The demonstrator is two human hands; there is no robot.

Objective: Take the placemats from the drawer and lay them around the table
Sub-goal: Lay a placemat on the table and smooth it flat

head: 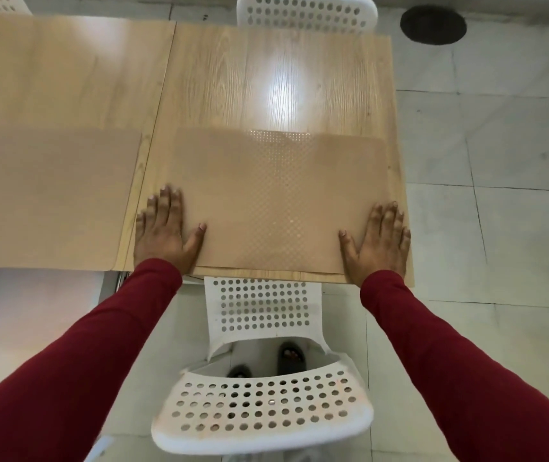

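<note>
A tan dotted placemat [276, 198] lies flat on the light wooden table [266, 81], near its front edge and right end. My left hand [166, 228] presses flat on the mat's left edge, fingers straight. My right hand [378, 240] lies flat on the mat's right edge, fingers spread. A second tan placemat [46, 198] lies flat on the table to the left, across the seam between the two tabletops. No drawer is in view.
A white perforated chair [263, 405] stands between me and the table, its seat tucked under the front edge. Another white chair [306, 13] stands at the far side. Grey tiled floor lies to the right, with a dark round patch [433, 25].
</note>
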